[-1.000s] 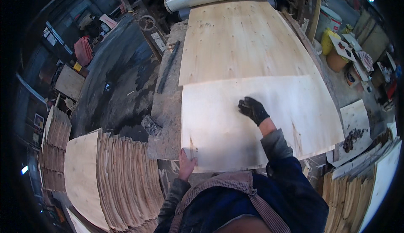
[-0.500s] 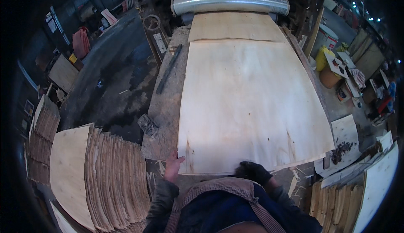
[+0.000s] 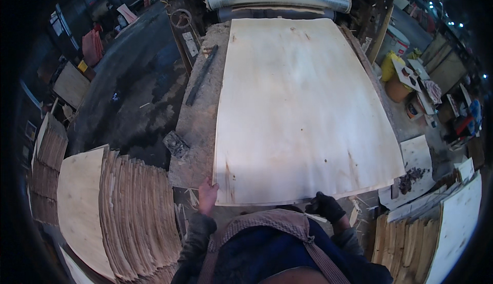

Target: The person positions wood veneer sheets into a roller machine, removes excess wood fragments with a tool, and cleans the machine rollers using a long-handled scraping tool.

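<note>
Veneer [image 3: 303, 104] lies flat along the middle of the frame, pale and broad, its far edge just short of the shiny roller [image 3: 277, 0] at the top. It seems set lengthwise so that it faces the roller squarely, with its near edge by the person's waist, where both hands can reach it. A thin rim of another layer shows under its lower right edge, so the layers look roughly lined up. The bar [image 3: 202, 74] sits on the bare left strip of the table [image 3: 192, 153], apparently to be clear of the veneer. One stack [image 3: 136, 207] at lower left and another pile [image 3: 405, 243] at lower right stand on either side of the person, probably for easy reach.

The left hand [image 3: 207, 196], bare, is at the near left corner, half curled, its thumb against the edge; whether it pinches the veneer I cannot tell. The right hand [image 3: 327, 207], in a dark glove, is at the near edge, right of centre, fingers bent inward; the view does not show whether they grip the edge or merely rest by it.
</note>
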A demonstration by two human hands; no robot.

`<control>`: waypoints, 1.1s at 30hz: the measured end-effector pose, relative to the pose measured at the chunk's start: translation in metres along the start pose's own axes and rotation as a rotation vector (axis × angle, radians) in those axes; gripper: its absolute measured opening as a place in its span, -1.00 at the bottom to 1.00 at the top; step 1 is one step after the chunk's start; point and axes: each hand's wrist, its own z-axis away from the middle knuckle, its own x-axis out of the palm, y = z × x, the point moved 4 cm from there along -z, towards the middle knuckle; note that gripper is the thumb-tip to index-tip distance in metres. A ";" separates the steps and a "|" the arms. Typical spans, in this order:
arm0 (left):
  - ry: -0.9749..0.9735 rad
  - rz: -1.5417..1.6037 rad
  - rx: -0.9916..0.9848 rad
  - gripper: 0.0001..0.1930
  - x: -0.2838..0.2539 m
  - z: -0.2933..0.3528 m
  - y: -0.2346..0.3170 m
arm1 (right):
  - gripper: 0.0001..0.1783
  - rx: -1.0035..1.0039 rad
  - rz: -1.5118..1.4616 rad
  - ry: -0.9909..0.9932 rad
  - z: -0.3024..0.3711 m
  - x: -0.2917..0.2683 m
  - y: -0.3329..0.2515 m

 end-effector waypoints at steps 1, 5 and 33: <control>0.021 -0.148 0.002 -0.55 0.002 -0.002 -0.003 | -0.68 -0.067 0.017 -0.085 0.002 0.005 -0.011; 0.057 -0.444 0.144 -0.47 0.027 0.014 0.055 | -0.74 -0.521 0.646 0.194 0.001 -0.004 -0.057; 0.448 -0.878 -0.015 -0.29 -0.097 -0.103 0.057 | -0.55 -1.136 1.531 1.026 -0.028 0.026 -0.081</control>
